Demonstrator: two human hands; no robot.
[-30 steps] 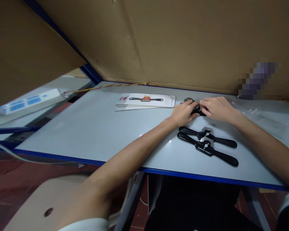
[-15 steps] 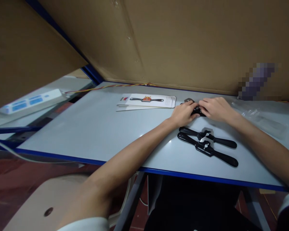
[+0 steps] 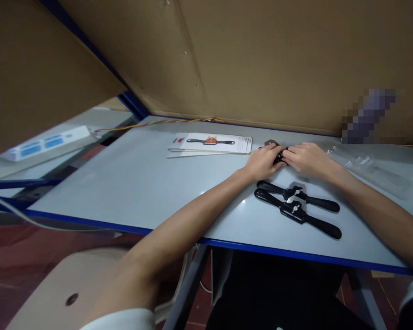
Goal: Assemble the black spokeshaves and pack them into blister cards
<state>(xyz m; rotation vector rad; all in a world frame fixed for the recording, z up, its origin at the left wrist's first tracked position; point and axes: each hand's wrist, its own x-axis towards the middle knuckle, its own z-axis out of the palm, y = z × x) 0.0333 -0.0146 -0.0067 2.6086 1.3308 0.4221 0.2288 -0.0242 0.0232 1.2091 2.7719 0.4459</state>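
Both hands meet over a black spokeshave (image 3: 279, 157) at the back of the table, mostly covered by my fingers. My left hand (image 3: 264, 161) is closed on its left part, and a metal blade tip shows above the fingers. From the right, my right hand (image 3: 304, 158) closes its fingertips on the middle of the same tool. Nearer to me lie two more black spokeshaves side by side, a rear one (image 3: 321, 203) and a front one (image 3: 322, 227), each with a silver blade and screws at its centre.
Printed cards (image 3: 209, 143) picturing a spokeshave lie left of my hands. Clear plastic packaging (image 3: 375, 174) rests beyond my right forearm. Cardboard panels (image 3: 244, 59) wall the back. A white power strip (image 3: 51, 143) is at far left, and a plastic stool (image 3: 55, 284) stands below.
My right hand has shifted slightly left and down, its fingers now closer to the left hand on the spokeshave. The left hand has barely moved, and the other tools lie as before.
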